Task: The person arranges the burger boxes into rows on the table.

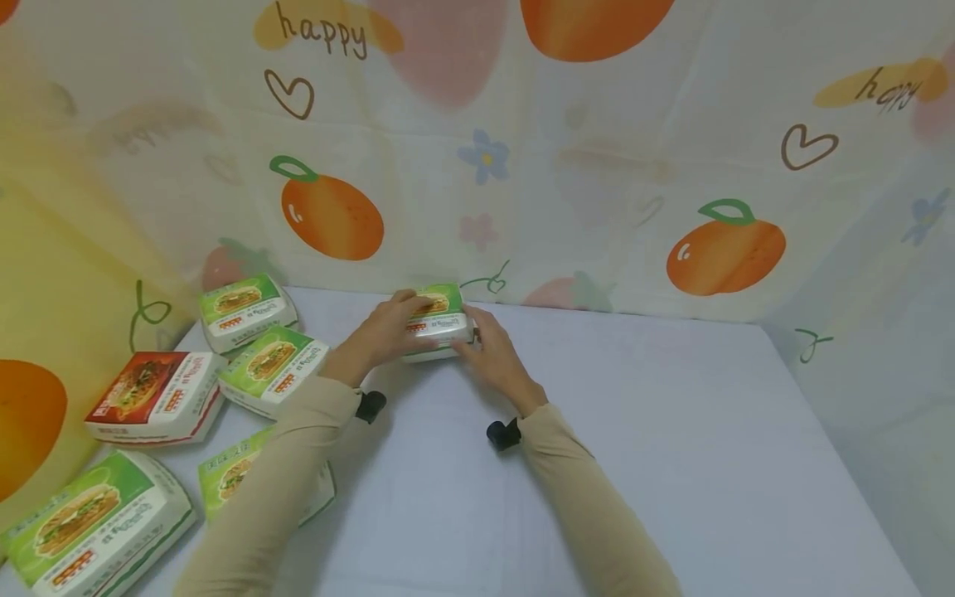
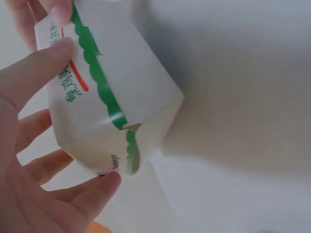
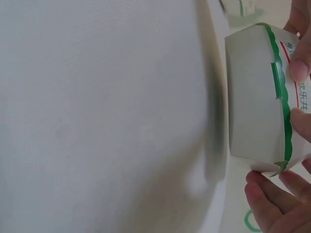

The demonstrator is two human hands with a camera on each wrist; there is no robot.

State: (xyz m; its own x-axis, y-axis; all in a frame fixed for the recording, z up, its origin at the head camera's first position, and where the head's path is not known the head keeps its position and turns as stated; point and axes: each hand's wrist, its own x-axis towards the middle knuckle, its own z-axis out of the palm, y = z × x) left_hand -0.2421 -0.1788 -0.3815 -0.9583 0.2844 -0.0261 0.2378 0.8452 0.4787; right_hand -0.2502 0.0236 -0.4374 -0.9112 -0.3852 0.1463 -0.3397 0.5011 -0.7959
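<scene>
A green-and-white burger box (image 1: 448, 326) with a burger picture on its lid is at the back middle of the white table. My left hand (image 1: 383, 330) grips its left side, thumb across the printed front and fingers round the side. From the right, my right hand (image 1: 492, 348) holds the other side, its thumb also on the front. In the left wrist view, the box (image 2: 121, 63) shows a green scalloped band and a side flap near a left fingertip. The right wrist view shows right-hand fingers (image 3: 277, 199) at the box's side, with its lower face close to the table.
On the left lie several more burger boxes: a red one (image 1: 152, 398), green ones at the back (image 1: 246, 311) and beside it (image 1: 272, 369), and a large green one (image 1: 97, 522) in front. My left sleeve partly covers another green box (image 1: 224, 473). A fruit-print curtain (image 1: 567, 207) hangs behind.
</scene>
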